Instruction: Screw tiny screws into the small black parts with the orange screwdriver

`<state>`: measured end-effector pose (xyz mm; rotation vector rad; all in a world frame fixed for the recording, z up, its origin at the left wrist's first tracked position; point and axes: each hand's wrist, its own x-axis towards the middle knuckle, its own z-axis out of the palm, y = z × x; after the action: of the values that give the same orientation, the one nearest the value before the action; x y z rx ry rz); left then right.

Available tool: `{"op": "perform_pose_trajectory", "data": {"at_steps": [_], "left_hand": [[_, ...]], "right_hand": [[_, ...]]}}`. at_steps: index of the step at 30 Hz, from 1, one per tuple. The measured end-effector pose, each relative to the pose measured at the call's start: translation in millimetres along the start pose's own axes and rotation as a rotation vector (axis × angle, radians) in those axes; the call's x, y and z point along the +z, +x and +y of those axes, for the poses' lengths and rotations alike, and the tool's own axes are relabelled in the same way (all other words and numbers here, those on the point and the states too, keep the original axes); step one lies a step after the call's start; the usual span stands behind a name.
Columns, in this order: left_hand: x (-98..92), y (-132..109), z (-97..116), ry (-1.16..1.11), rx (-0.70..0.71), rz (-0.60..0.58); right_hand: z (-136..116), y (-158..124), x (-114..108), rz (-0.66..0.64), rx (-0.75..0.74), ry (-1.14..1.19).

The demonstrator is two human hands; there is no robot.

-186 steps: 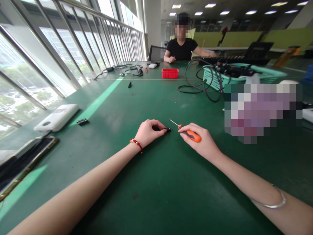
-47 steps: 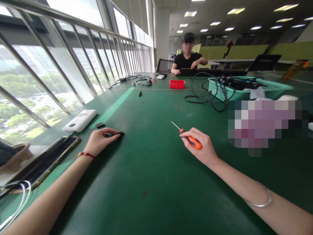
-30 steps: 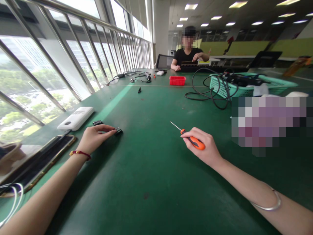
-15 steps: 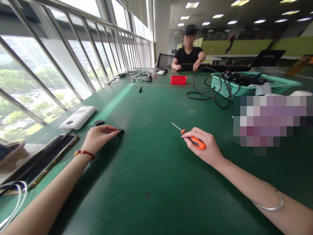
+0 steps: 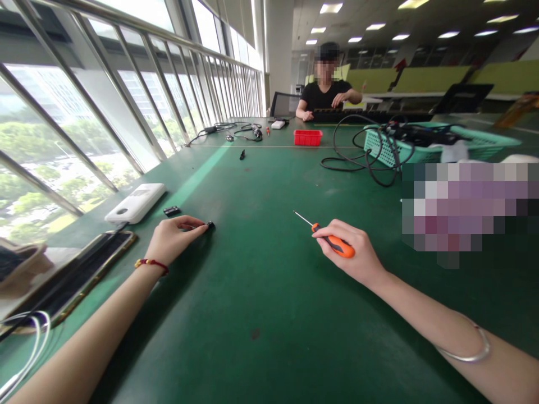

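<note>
Between thumb and fingertips, my left hand (image 5: 177, 233) pinches a small black block-shaped part (image 5: 211, 225) low over the green table (image 5: 261, 280). The fingers cover most of that part, so its exact kind does not show. A similar black part (image 5: 172, 211) lies just beyond the hand. On the right, my right hand (image 5: 351, 247) is closed around the orange and black handle of a screwdriver (image 5: 341, 246). Its thin metal shaft points up and left, toward the middle of the table, touching nothing that I can make out.
At left lie a white power bank (image 5: 137, 203) and a phone (image 5: 80, 275) with white cables. Farther back are a small black piece (image 5: 242, 155), a red bin (image 5: 307, 138) and a teal basket (image 5: 379, 156) with black cables. A person (image 5: 324, 95) sits at the far end.
My left hand has shifted slightly right, and the pinched part has turned a little. My right hand and the screwdriver stay nearly still. The seated person's hand has risen from the table.
</note>
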<state>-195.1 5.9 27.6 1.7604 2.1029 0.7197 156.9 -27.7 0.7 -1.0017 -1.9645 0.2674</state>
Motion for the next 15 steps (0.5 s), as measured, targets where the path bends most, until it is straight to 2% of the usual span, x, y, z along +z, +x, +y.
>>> {"op": "perform_pose_trajectory", "data": {"at_steps": [15], "left_hand": [[2.9,-3.0,2.4,0.028,0.004,0.036]], "right_hand": [[0.5,-0.5,0.1,-0.021,-0.011,0.002]]}}
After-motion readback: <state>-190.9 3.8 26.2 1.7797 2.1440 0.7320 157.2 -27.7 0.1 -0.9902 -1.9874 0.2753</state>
